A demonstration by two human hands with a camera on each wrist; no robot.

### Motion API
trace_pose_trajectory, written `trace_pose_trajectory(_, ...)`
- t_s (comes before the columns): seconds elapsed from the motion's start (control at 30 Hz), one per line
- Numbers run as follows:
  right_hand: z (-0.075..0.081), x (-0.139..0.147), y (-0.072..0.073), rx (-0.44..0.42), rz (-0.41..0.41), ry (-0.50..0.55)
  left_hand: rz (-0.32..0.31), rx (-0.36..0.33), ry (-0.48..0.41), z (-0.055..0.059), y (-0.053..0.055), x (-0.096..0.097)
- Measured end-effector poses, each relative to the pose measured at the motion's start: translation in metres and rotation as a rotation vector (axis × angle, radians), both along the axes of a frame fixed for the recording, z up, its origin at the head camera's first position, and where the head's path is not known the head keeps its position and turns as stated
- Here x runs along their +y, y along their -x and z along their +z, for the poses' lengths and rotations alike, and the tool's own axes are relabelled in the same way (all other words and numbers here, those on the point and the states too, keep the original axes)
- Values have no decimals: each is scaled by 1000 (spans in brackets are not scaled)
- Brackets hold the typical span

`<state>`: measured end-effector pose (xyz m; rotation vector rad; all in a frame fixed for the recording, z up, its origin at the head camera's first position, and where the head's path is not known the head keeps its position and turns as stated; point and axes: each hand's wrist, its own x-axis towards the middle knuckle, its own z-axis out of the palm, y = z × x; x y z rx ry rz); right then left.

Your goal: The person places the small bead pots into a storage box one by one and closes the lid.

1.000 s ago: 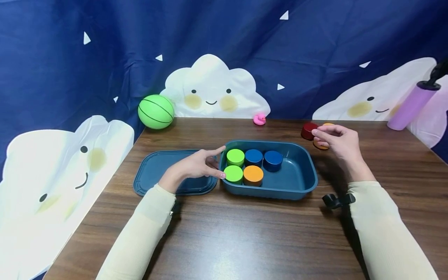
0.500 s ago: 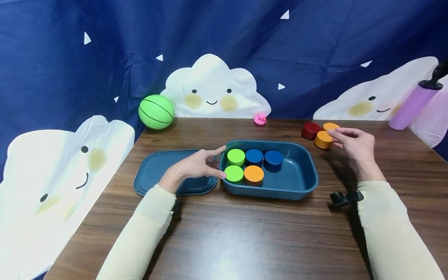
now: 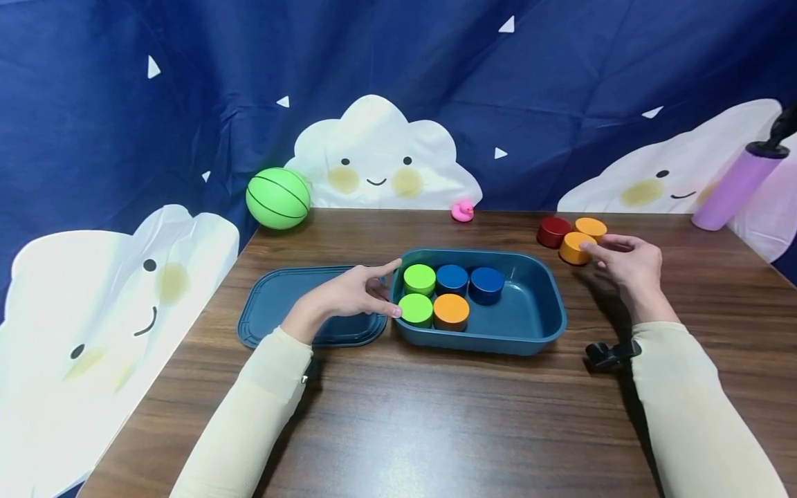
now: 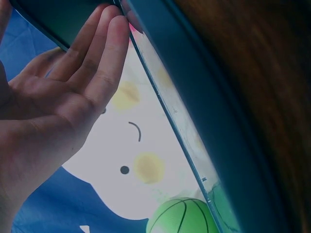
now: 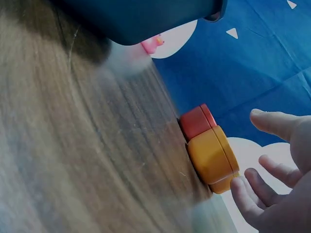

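My left hand [image 3: 345,297] rests at the left end of a dark teal box [image 3: 479,340], thumb and index finger spread at its rim; in the left wrist view the fingers [image 4: 109,63] lie straight against it. Inside the box stand two lime-green cylinders [image 3: 415,310], two blue cylinders [image 3: 486,285] and an orange cylinder [image 3: 451,312]. At the back right, my right hand [image 3: 631,266] is beside the nearer of two orange cylinders [image 3: 574,250], fingertips close to its right side. The right wrist view shows its fingers [image 5: 274,124] spread apart. A dark red cylinder [image 3: 553,232] stands beside the orange pair.
A teal lid [image 3: 277,304] lies left of the box, partly under my left hand. A green ball [image 3: 278,198] and a pink duck [image 3: 462,211] sit at the table's back edge. A purple pump [image 3: 737,187] stands at the far right.
My right hand has moved right, away from the red cylinder, uncovering the orange pair, then slightly down and left beside the nearer orange one. My left hand has stayed at the box.
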<state>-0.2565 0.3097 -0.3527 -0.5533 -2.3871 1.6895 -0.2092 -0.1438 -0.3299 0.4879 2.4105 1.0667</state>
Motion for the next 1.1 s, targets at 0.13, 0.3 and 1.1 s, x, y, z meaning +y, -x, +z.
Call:
trace_pose_trajectory(0.13, -4, 1, 1, -16, -4, -35, -2, -2, 5, -1, 1, 1)
trace_pose_trajectory(0.3, -9, 2, 4, -26, -14, -73, -6, 4, 12, -1, 1, 2)
trace_pose_trajectory(1.1, -20, 1, 14, -89, 3, -155, -14, 8, -1, -1, 2, 0)
